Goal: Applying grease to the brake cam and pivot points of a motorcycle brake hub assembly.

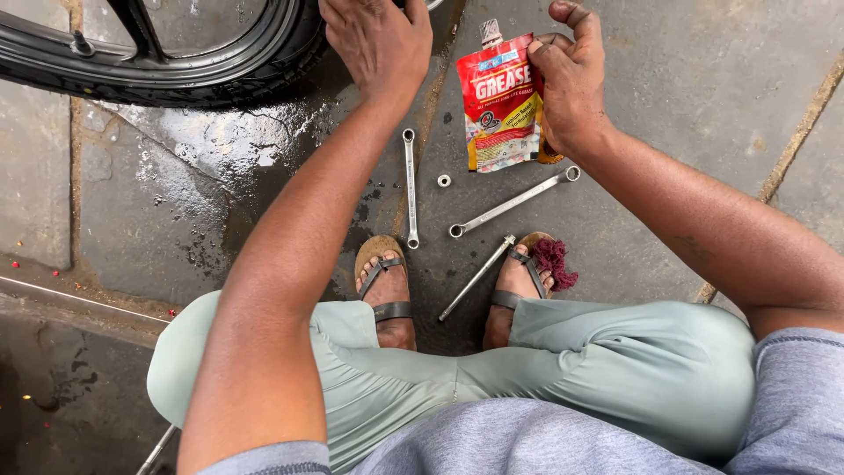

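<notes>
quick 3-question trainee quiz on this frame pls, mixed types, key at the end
1. True or false: the right hand holds the red pouch.
2. What does the left hand rest on: A) the tyre, B) a ring spanner, C) the cloth?
3. How many ring spanners lie on the ground between the hands and the feet?

Key:
1. True.
2. A, it is at the tyre's edge.
3. Two: one upright spanner and one slanted spanner. A thin rod lies nearer the right sandal, with a small bush between the spanners.
</notes>
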